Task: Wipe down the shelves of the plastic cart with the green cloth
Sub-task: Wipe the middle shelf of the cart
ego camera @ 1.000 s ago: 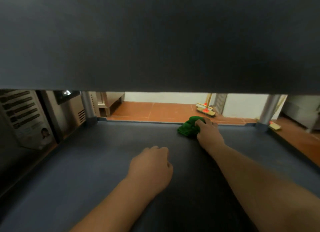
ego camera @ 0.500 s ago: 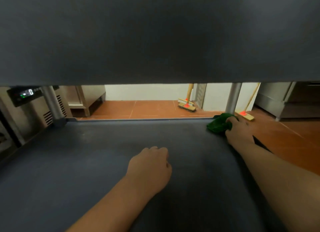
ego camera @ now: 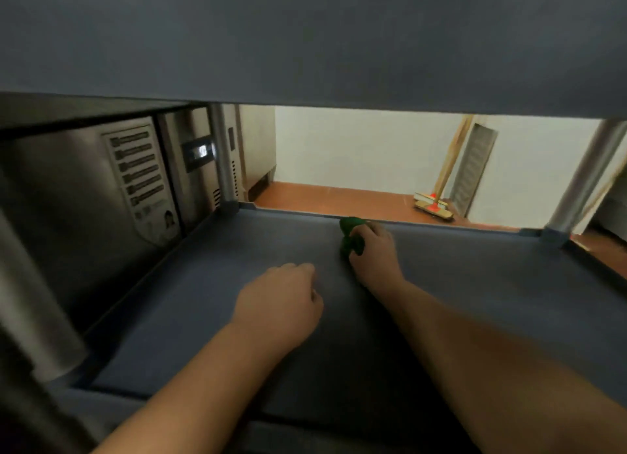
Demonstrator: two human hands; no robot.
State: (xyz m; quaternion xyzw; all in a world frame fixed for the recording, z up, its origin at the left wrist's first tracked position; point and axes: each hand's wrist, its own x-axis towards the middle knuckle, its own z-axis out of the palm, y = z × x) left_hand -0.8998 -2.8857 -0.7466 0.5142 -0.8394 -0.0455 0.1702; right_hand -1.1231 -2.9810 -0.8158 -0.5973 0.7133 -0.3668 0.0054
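Right hand (ego camera: 375, 250) has its grip curled over the green cloth (ego camera: 350, 236), fingers bunching it into a wad and pressing it flat against the cart shelf (ego camera: 475, 301) near the far edge, a little right of the middle. Bunched that way, the cloth probably gives a firm pad to push along the dark plastic. Left hand (ego camera: 281, 301) holds nothing; its fingers are loosely curled and it rests knuckles-up on the shelf nearer the person, likely as a prop while the body leans in under the upper shelf (ego camera: 305, 36).

That upper shelf fills the top of the view and hides everything above it. Most of the cloth is covered by the right hand, so its size and how it is folded cannot be made out. Corner posts (ego camera: 587, 179) are cut off at the top. At left, a steel appliance (ego camera: 84, 189) stands just beside the cart; its label is blurred beyond reading. Beyond the far edge a broom (ego camera: 434, 207) leans on the wall.
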